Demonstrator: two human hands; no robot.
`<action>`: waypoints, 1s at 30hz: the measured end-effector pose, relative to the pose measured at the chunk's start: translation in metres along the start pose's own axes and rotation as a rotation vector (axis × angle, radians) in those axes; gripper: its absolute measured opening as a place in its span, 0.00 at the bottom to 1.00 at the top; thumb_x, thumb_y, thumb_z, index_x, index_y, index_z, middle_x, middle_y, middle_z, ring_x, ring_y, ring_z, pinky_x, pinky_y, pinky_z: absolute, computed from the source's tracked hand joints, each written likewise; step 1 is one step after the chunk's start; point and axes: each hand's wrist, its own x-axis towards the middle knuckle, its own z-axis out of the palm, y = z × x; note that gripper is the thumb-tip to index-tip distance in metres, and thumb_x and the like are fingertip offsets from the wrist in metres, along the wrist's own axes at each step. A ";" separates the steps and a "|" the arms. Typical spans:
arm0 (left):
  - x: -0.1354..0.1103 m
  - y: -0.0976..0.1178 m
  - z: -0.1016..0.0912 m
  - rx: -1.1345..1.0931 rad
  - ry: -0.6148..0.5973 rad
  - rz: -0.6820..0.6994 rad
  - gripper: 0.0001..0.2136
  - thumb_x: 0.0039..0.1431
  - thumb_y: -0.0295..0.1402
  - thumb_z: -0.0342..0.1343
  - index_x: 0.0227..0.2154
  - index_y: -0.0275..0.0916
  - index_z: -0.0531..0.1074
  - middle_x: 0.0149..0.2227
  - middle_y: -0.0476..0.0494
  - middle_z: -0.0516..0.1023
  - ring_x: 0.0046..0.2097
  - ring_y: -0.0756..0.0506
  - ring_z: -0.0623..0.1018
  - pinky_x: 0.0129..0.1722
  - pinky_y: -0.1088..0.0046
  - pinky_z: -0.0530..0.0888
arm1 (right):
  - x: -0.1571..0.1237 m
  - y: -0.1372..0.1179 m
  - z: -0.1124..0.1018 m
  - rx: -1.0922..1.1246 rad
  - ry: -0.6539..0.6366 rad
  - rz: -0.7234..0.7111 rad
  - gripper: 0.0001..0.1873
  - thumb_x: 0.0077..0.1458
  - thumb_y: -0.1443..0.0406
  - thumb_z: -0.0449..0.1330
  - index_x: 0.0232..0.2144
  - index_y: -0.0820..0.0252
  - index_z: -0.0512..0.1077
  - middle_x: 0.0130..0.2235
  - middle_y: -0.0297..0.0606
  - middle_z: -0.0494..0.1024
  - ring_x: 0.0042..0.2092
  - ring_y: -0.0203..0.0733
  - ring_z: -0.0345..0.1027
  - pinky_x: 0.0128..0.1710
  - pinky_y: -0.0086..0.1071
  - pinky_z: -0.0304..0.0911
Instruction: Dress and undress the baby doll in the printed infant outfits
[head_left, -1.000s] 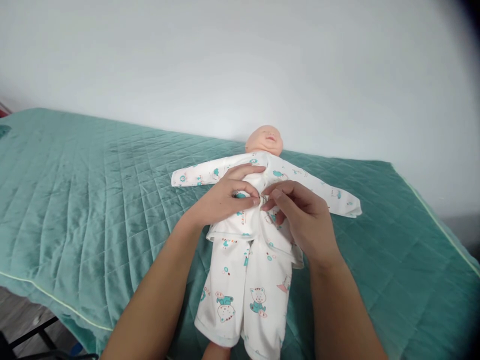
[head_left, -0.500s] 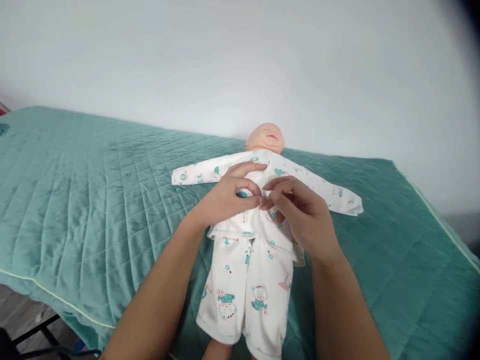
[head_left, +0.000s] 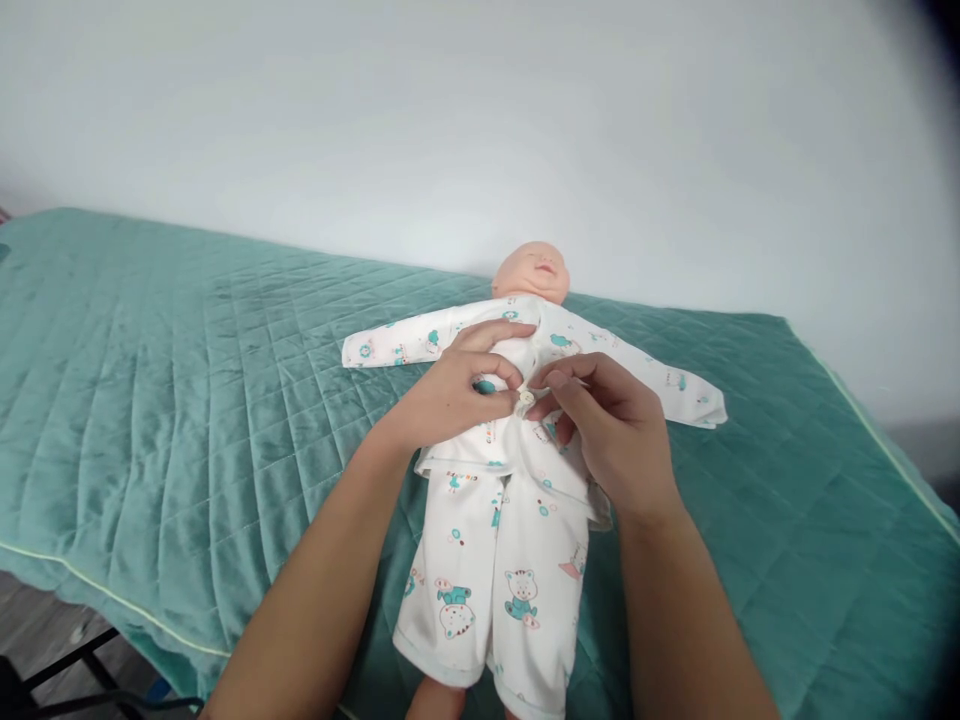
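Note:
A baby doll (head_left: 531, 270) lies on its back in a white printed shirt (head_left: 626, 360) and matching trousers (head_left: 450, 560). Both sleeves stretch out sideways. At the middle of the shirt front a small pale button (head_left: 526, 398) shows between my hands. My left hand (head_left: 472, 385) pinches the shirt's front edge between thumb and forefinger, just left of the button. My right hand (head_left: 600, 410) is closed on the other side, its fingertips gripping the shirt fabric close to the button. The fingers partly hide the shirt's opening.
A green quilted cover (head_left: 225, 400) lies under the doll, with pale piping along its edges. Behind it rises a white wall (head_left: 450, 130). Dark metal bars (head_left: 82, 665) stand over the floor at the lower left.
The button has come into plain view between my fingertips. My right hand has shifted slightly to the right, while my left hand keeps its place.

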 end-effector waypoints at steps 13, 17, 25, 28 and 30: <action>-0.001 -0.004 -0.003 -0.010 -0.022 0.022 0.12 0.60 0.24 0.53 0.38 0.45 0.79 0.68 0.51 0.63 0.71 0.41 0.59 0.71 0.56 0.58 | 0.000 0.000 0.002 0.058 0.103 -0.012 0.08 0.61 0.61 0.62 0.29 0.57 0.72 0.28 0.32 0.77 0.25 0.33 0.72 0.18 0.23 0.61; -0.001 -0.003 -0.002 -0.035 0.005 -0.012 0.09 0.60 0.25 0.53 0.32 0.43 0.77 0.67 0.51 0.65 0.70 0.39 0.61 0.69 0.52 0.60 | 0.000 0.001 0.004 0.057 0.127 -0.018 0.09 0.60 0.61 0.63 0.29 0.57 0.72 0.28 0.32 0.77 0.24 0.32 0.71 0.18 0.24 0.60; -0.001 -0.004 0.001 -0.080 0.077 -0.024 0.08 0.59 0.24 0.53 0.34 0.43 0.75 0.65 0.47 0.69 0.69 0.38 0.64 0.67 0.50 0.63 | 0.000 0.001 0.004 0.040 0.132 -0.014 0.10 0.60 0.59 0.63 0.29 0.56 0.71 0.29 0.33 0.77 0.24 0.33 0.70 0.17 0.26 0.60; 0.001 -0.005 0.007 -0.071 0.184 -0.003 0.11 0.64 0.29 0.53 0.46 0.46 0.75 0.64 0.45 0.70 0.68 0.41 0.66 0.67 0.54 0.65 | 0.000 0.002 0.005 0.056 0.163 -0.037 0.09 0.60 0.59 0.63 0.29 0.56 0.71 0.30 0.33 0.77 0.25 0.34 0.70 0.18 0.26 0.59; 0.002 -0.005 0.011 -0.035 0.246 0.056 0.13 0.67 0.32 0.51 0.51 0.47 0.74 0.63 0.44 0.71 0.67 0.42 0.67 0.67 0.56 0.65 | 0.001 0.003 0.007 0.068 0.210 -0.067 0.08 0.60 0.61 0.62 0.29 0.55 0.71 0.30 0.34 0.76 0.28 0.36 0.71 0.19 0.27 0.60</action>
